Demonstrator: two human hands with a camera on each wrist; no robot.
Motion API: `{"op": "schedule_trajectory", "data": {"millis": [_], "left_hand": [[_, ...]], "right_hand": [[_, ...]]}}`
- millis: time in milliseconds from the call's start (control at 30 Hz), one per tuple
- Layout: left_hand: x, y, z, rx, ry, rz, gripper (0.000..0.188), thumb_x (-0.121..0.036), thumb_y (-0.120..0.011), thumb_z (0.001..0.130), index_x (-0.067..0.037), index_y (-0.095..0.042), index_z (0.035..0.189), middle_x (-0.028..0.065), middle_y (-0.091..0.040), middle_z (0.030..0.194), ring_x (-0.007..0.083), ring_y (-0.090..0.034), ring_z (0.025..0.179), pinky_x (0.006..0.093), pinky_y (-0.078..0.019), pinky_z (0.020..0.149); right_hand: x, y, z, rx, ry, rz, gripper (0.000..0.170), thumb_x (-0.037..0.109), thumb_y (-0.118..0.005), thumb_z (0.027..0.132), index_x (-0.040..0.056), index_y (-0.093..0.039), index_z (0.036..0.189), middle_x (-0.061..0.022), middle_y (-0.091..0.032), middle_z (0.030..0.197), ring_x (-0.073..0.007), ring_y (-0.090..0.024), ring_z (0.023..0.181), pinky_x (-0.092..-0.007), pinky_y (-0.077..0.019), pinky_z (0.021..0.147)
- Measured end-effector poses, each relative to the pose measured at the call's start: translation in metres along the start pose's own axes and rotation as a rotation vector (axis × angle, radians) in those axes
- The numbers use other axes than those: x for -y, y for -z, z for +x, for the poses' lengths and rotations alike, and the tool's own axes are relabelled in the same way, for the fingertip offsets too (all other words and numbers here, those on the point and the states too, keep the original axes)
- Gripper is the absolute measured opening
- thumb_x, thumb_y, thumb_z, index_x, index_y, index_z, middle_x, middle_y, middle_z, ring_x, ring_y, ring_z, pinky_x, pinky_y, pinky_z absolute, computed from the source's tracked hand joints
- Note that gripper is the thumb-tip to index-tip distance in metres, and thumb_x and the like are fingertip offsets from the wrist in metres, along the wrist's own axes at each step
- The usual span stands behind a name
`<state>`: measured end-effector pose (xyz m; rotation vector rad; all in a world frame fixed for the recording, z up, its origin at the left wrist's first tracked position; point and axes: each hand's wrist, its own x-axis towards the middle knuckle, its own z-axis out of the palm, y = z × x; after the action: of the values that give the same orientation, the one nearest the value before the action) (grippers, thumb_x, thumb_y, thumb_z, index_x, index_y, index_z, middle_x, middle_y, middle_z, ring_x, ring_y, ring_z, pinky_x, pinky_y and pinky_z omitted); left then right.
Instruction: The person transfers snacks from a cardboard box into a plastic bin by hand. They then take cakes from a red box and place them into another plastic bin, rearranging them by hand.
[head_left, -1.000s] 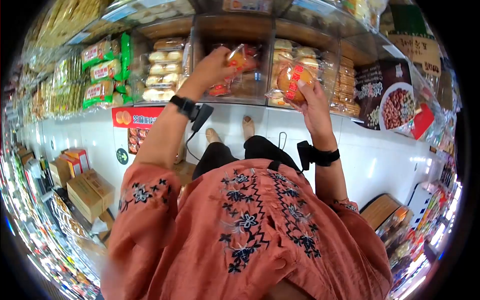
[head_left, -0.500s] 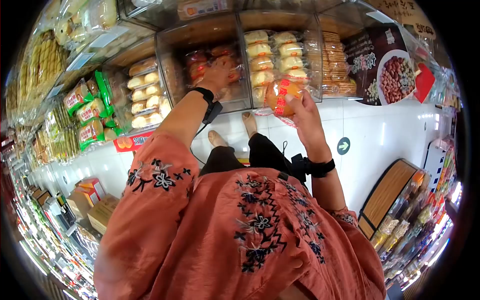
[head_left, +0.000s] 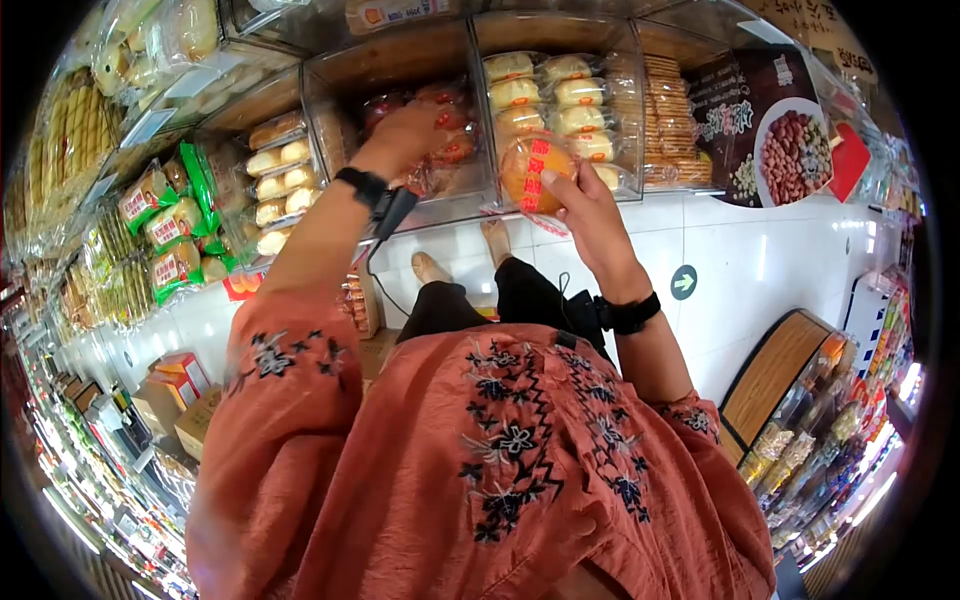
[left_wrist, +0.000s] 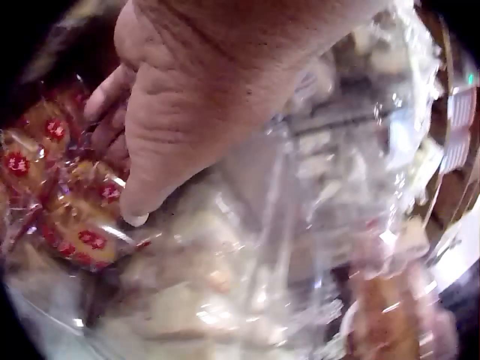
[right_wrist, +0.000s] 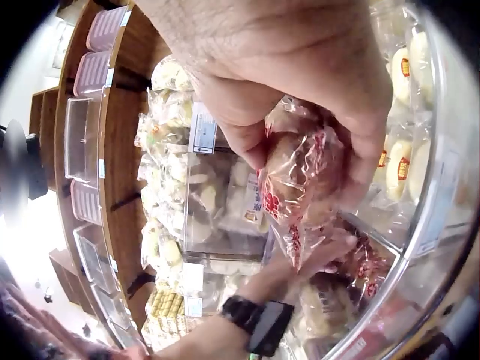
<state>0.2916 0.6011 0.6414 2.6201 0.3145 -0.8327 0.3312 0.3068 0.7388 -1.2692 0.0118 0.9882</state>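
Observation:
A round brown pastry (head_left: 532,178) in a clear wrapper with red print is gripped by my right hand (head_left: 596,218), thumb on its front. In the right wrist view, the wrapped pastry (right_wrist: 296,176) sits between thumb and fingers. My left hand (head_left: 402,138) reaches down into a clear-walled bin just left of it. There, the left wrist view shows red-labelled wrapped pastries (left_wrist: 91,240) beside the left hand (left_wrist: 180,112). Its thumb and fingers are spread apart, fingertips among the wrappers; nothing shows lifted between them.
Dividers (head_left: 482,120) separate the bins. Packs of pale buns (head_left: 578,92) fill the bin to the right, with stacked thin crackers (head_left: 665,120) beyond. More packed buns (head_left: 283,185) and green-wrapped packs (head_left: 178,225) lie to the left. A dark printed sign (head_left: 765,130) stands at far right.
A second ago my left hand held up a red-wrapped pastry; now it is down in the bin without it. The right hand keeps its pastry, slightly further left in view. The head view has shifted.

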Motion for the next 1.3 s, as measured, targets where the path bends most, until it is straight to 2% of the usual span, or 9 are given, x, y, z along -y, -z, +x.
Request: {"op": "schedule_trajectory", "data": {"millis": [33,133,233,367,533,667,800,900,1300], "left_hand": [[0.004,0.017,-0.007,0.132,-0.007,-0.089,0.05,-0.038,-0.061,0.09,-0.006,-0.054,0.128,0.016,-0.059,0.125,0.0325,-0.059,0.113,0.0434,-0.05,0.089],[-0.009,0.031,-0.076,0.113,0.012,-1.011,0.06,-0.049,-0.059,0.093,-0.004,-0.053,0.132,0.0115,-0.06,0.125,0.0251,-0.06,0.112,0.0374,-0.0504,0.09],[-0.024,0.027,-0.104,0.233,-0.121,-1.286,0.065,-0.049,-0.062,0.093,-0.004,-0.048,0.137,0.0071,-0.059,0.125,0.0178,-0.057,0.113,0.0328,-0.0499,0.091],[-0.043,0.007,-0.104,0.09,-0.176,-1.488,0.062,-0.03,-0.076,0.086,-0.002,-0.049,0.133,0.0066,-0.06,0.12,0.0154,-0.059,0.105,0.0314,-0.0511,0.086],[-0.027,0.01,-0.112,0.001,-0.077,-1.431,0.066,-0.032,-0.077,0.084,-0.001,-0.047,0.134,0.0095,-0.06,0.12,0.018,-0.062,0.102,0.0298,-0.0544,0.078],[0.02,-0.008,-0.089,-0.029,-0.014,-1.271,0.072,-0.034,-0.078,0.081,-0.002,-0.045,0.136,0.0113,-0.06,0.12,0.0198,-0.062,0.103,0.0306,-0.0545,0.078],[0.016,-0.001,-0.085,-0.001,0.106,-0.933,0.08,-0.037,-0.077,0.08,-0.003,-0.04,0.142,0.0118,-0.06,0.12,0.021,-0.061,0.103,0.0321,-0.0538,0.078],[0.013,0.0,-0.08,0.022,0.085,-0.919,0.08,-0.037,-0.076,0.08,-0.003,-0.039,0.143,0.0114,-0.06,0.12,0.0207,-0.06,0.104,0.0314,-0.0537,0.076],[-0.039,-0.011,-0.129,-0.089,-0.041,-1.817,0.057,-0.025,-0.067,0.093,-0.004,-0.042,0.14,0.0066,-0.058,0.128,0.0161,-0.058,0.115,0.0292,-0.0474,0.097]], "right_hand": [[0.002,-0.002,0.003,0.007,0.002,-0.01,0.056,0.02,-0.066,0.092,-0.0013,-0.041,0.137,-0.0127,-0.056,0.125,-0.0187,-0.058,0.112,-0.0341,-0.0515,0.093],[-0.005,-0.008,0.018,0.096,0.024,0.012,0.056,0.021,-0.066,0.093,-0.0006,-0.041,0.138,-0.0121,-0.055,0.127,-0.0189,-0.058,0.111,-0.035,-0.0516,0.093],[-0.01,-0.024,0.028,0.149,-0.022,0.051,0.056,0.021,-0.066,0.093,0.0,-0.041,0.138,-0.0106,-0.055,0.128,-0.0189,-0.059,0.111,-0.0348,-0.0514,0.092],[-0.019,-0.041,0.034,0.227,-0.047,0.131,0.054,0.021,-0.065,0.094,0.0,-0.042,0.138,-0.0097,-0.055,0.128,-0.0188,-0.058,0.113,-0.0348,-0.0512,0.093],[-0.012,-0.037,0.031,0.125,-0.069,-0.12,0.051,0.017,-0.062,0.095,-0.0016,-0.041,0.137,-0.0136,-0.054,0.129,-0.0216,-0.057,0.116,-0.0362,-0.0508,0.095],[-0.014,-0.006,0.03,0.114,-0.049,-0.083,0.047,0.017,-0.058,0.095,-0.002,-0.042,0.135,-0.016,-0.059,0.122,-0.0251,-0.061,0.112,-0.0364,-0.0515,0.093],[-0.011,-0.002,0.022,0.088,-0.089,-0.095,0.042,0.018,-0.055,0.097,-0.001,-0.044,0.132,-0.0163,-0.061,0.12,-0.0241,-0.063,0.106,-0.0364,-0.0523,0.089],[-0.013,0.0,0.018,0.104,-0.1,-0.088,0.041,0.02,-0.058,0.096,-0.0003,-0.047,0.129,-0.015,-0.062,0.118,-0.0234,-0.063,0.104,-0.0354,-0.0521,0.087],[-0.021,-0.052,0.053,0.268,0.025,-0.335,0.07,0.027,-0.072,0.089,-0.0082,-0.039,0.138,-0.0159,-0.061,0.121,-0.0184,-0.06,0.107,-0.0306,-0.0512,0.087]]}}
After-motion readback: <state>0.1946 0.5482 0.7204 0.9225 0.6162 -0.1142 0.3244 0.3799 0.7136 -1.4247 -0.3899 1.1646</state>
